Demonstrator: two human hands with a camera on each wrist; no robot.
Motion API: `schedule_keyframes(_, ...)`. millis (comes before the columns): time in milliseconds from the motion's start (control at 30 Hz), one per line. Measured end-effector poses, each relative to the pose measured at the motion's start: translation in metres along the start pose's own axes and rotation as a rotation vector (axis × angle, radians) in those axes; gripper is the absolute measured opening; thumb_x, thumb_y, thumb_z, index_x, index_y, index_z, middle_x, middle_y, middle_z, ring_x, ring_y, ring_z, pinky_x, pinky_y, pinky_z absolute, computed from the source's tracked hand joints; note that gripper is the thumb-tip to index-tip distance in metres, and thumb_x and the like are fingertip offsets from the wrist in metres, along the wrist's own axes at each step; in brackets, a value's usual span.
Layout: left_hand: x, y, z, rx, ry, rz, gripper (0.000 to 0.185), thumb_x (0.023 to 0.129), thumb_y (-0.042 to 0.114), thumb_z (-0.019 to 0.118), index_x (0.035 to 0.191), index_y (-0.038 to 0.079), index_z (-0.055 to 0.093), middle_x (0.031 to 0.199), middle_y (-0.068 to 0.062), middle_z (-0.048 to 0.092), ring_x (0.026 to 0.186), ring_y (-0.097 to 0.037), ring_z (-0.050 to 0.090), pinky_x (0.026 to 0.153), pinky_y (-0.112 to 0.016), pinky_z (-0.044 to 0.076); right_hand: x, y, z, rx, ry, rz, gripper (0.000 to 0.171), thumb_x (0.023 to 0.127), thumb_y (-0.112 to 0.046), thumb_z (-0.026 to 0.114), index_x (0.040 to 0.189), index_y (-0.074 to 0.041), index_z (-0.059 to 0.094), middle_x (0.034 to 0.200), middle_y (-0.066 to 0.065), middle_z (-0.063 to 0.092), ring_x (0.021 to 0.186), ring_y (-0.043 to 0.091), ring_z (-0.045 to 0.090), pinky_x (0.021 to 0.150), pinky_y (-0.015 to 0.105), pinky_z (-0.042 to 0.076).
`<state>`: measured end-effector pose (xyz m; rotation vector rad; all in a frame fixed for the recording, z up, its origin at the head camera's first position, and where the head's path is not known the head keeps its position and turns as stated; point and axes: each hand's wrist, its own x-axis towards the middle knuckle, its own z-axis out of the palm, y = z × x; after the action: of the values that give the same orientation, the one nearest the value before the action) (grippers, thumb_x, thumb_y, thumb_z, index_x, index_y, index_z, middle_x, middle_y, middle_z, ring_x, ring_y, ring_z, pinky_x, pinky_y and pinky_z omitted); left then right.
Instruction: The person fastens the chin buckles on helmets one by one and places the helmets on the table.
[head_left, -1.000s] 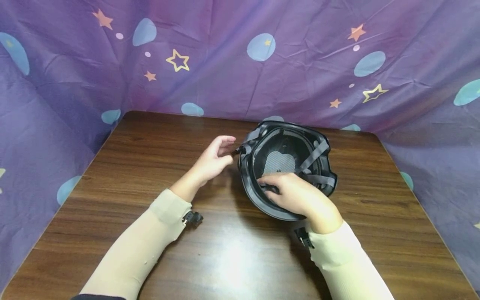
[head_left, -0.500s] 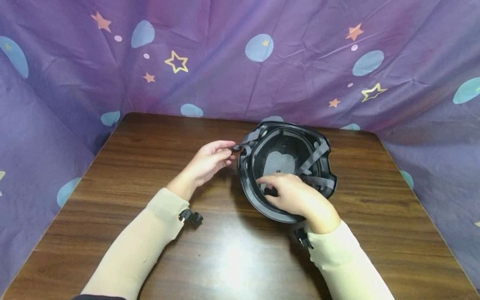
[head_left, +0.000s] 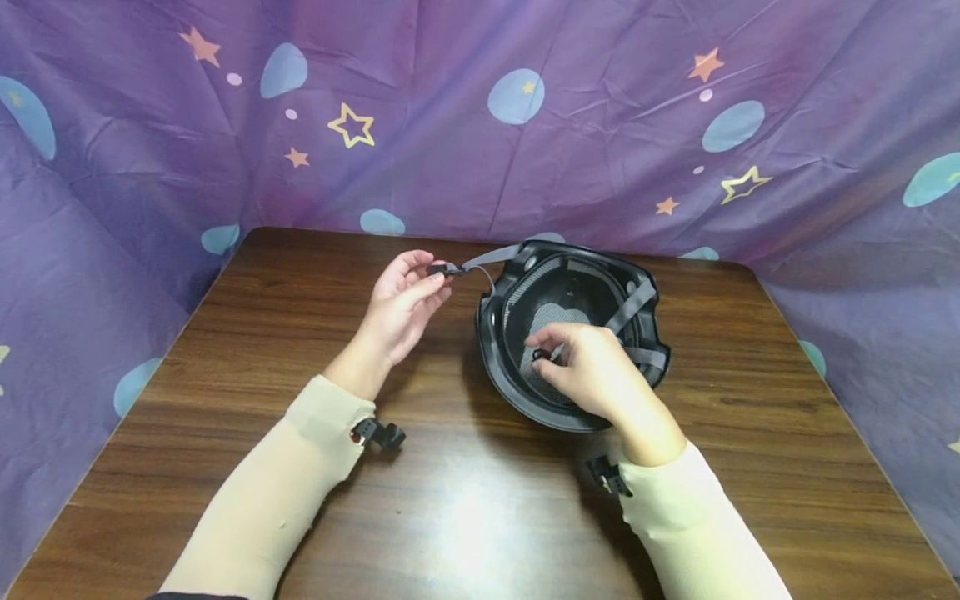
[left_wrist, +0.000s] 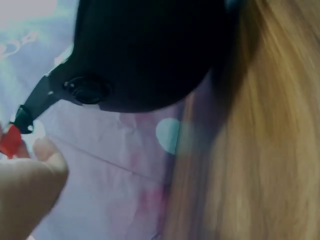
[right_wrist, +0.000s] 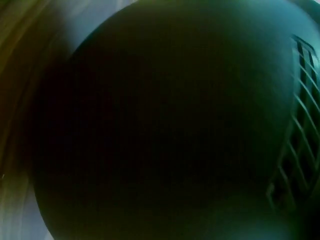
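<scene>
A black helmet (head_left: 517, 392) lies upside down on the wooden table (head_left: 300, 350), its grey straps and mesh pad showing inside. My left hand (head_left: 401, 304) is raised to the left of it and pinches a black buckle (head_left: 437, 269) at the end of a grey strap (head_left: 491, 256) pulled taut from the rim. My right hand (head_left: 588, 371) is inside the shell and pinches another small black buckle piece (head_left: 538, 356). The left wrist view shows the helmet's dark shell (left_wrist: 145, 55) and the strap (left_wrist: 37, 102) running to my fingers (left_wrist: 30, 175). The right wrist view holds only the dark shell (right_wrist: 160, 130).
A purple cloth with stars and blue ovals (head_left: 480, 125) walls the table on the back, left and right. Bare wood lies in front of the helmet and to its left. Small black clips sit at both sleeve cuffs (head_left: 378, 433).
My left hand has lifted up and left, drawing the strap out straight from the rim. My right hand has moved up inside the shell and now pinches a buckle piece.
</scene>
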<state>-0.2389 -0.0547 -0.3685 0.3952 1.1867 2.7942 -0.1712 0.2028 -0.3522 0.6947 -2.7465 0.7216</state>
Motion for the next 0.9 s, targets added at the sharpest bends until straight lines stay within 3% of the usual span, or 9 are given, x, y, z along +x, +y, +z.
schedule_keyframes(100,-0.002,-0.001,0.006,-0.008,-0.054,0.1,0.034,0.085,-0.02,0.049,0.111,0.003,0.047,0.106,-0.012,0.058,0.112,-0.029,0.059,0.099,-0.037,0.045,0.0,-0.002,-0.004,0.061,0.083,0.072,0.022,0.079,-0.016,0.077,0.1,-0.02,0.073,0.085,-0.007,0.069,0.061,0.002,0.061,0.058,0.028,0.05)
schedule_keyframes(200,-0.004,-0.004,0.014,-0.027,-0.094,0.171,0.041,0.083,-0.024,0.046,0.113,0.004,0.046,0.11,-0.015,0.054,0.123,-0.037,0.051,0.102,-0.044,0.042,0.0,-0.003,-0.009,0.112,0.103,0.128,0.025,0.081,-0.018,0.076,0.105,-0.019,0.072,0.087,-0.007,0.068,0.066,0.0,0.064,0.06,0.028,0.052)
schedule_keyframes(300,-0.008,-0.006,0.021,0.015,-0.11,0.233,0.044,0.083,-0.027,0.046,0.113,0.005,0.046,0.111,-0.015,0.053,0.121,-0.038,0.052,0.096,-0.043,0.047,0.0,-0.004,-0.012,0.174,0.088,0.176,0.032,0.081,-0.017,0.075,0.113,-0.017,0.07,0.088,-0.005,0.065,0.071,0.002,0.067,0.059,0.027,0.054)
schedule_keyframes(433,-0.013,-0.008,0.027,0.156,-0.127,0.342,0.043,0.081,-0.026,0.051,0.111,0.005,0.047,0.11,-0.016,0.057,0.111,-0.032,0.059,0.088,-0.034,0.053,0.0,-0.004,-0.016,0.253,0.079,0.211,0.034,0.081,-0.014,0.075,0.115,-0.014,0.07,0.088,0.0,0.062,0.076,0.007,0.07,0.06,0.025,0.055)
schedule_keyframes(567,-0.015,-0.008,0.03,0.284,-0.158,0.43,0.039,0.081,-0.024,0.055,0.109,0.003,0.051,0.11,-0.019,0.061,0.109,-0.03,0.06,0.093,-0.034,0.049,0.0,-0.005,-0.017,0.33,0.074,0.25,0.028,0.08,-0.014,0.075,0.108,-0.015,0.072,0.087,0.001,0.062,0.074,0.008,0.07,0.06,0.026,0.055)
schedule_keyframes(700,-0.017,-0.009,0.034,0.396,-0.2,0.496,0.031,0.083,-0.022,0.055,0.108,-0.004,0.053,0.115,-0.022,0.061,0.116,-0.032,0.057,0.1,-0.038,0.044,0.0,-0.007,-0.019,0.382,0.069,0.276,0.027,0.08,-0.016,0.076,0.107,-0.016,0.071,0.088,0.001,0.062,0.072,0.008,0.07,0.059,0.027,0.055)
schedule_keyframes(900,-0.023,-0.009,0.044,0.43,-0.305,0.569,0.03,0.087,-0.02,0.051,0.114,-0.014,0.041,0.117,-0.02,0.053,0.112,-0.038,0.058,0.101,-0.047,0.042,0.0,-0.007,-0.022,0.441,0.103,0.278,0.03,0.081,-0.015,0.077,0.11,-0.014,0.071,0.088,0.004,0.061,0.074,0.01,0.07,0.059,0.028,0.056)
